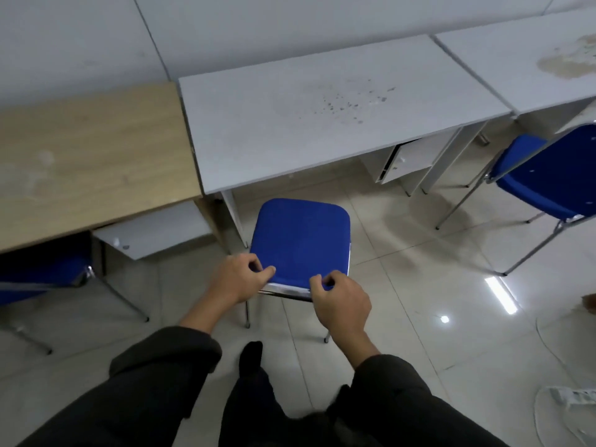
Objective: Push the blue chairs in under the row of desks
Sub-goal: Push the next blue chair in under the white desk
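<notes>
A blue chair (300,237) with chrome legs stands on the tiles just in front of the white desk (322,124), its padded back facing me. My left hand (240,275) grips the left end of the back's top edge. My right hand (342,303) grips the right end. A second blue chair (545,179) stands out in the open at the right, before another white desk (522,56). A third blue chair (42,275) sits partly under the wooden desk (90,162) at the left.
A small drawer cabinet (409,159) hangs under the white desk's right side, and a white panel (151,233) juts from under the wooden desk. A power strip (577,396) and white cable lie on the floor at the lower right. A grey wall runs behind the desks.
</notes>
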The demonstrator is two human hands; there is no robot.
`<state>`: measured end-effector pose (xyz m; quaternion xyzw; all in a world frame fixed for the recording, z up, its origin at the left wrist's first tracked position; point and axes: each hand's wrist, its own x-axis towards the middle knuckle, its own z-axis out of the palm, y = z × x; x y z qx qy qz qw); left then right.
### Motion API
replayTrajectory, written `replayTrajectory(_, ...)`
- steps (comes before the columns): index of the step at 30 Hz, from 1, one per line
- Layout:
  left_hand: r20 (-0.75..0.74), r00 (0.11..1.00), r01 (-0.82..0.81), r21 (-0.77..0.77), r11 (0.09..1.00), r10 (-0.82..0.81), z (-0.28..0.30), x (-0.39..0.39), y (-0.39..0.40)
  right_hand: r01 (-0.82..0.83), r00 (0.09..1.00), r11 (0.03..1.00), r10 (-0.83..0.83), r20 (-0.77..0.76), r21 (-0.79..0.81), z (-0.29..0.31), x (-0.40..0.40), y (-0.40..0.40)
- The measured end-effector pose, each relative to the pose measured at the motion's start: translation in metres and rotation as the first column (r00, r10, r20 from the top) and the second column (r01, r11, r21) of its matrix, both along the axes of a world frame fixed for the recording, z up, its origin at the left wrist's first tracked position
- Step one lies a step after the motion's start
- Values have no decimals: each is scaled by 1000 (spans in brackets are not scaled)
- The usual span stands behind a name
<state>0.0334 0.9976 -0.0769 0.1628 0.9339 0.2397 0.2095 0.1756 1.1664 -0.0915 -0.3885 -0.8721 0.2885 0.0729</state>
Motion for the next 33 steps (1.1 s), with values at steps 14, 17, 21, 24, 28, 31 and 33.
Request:
replayTrajectory(14, -9, 967, -253, -68, 965, 253, -5, 20, 24, -188, 982, 982, 188, -14, -18, 0, 8, 30)
replayTrajectory(17, -28, 958, -288, -37, 957, 287, -8, 27, 40, -223, 975, 975, 223, 2, -3, 1, 9, 51)
replayTrajectory(21, -38, 946, -321, -7, 947, 321, -10, 35, 67, -245, 970, 969, 245, 1, 24, 1, 8, 85)
replayTrajectory(24, -18, 940, -342, 25, 940, 342, -12, 41, 91, -256, 967, 965, 256, 13, 49, 3, 5, 117)
replayTrajectory(28, -2, 919, -394, 77, 916, 395, -11, 49, 125, -281, 960, 958, 279, 41, 60, 3, -1, 158)
replayTrajectory(31, -7, 901, -432, 76, 899, 433, -9, 55, 156, -312, 950, 948, 309, 51, 61, 3, -6, 192)
replayTrajectory(33, -2, 889, -457, 78, 886, 458, -10, 57, 173, -330, 943, 943, 327, 58, 53, 6, -10, 213)
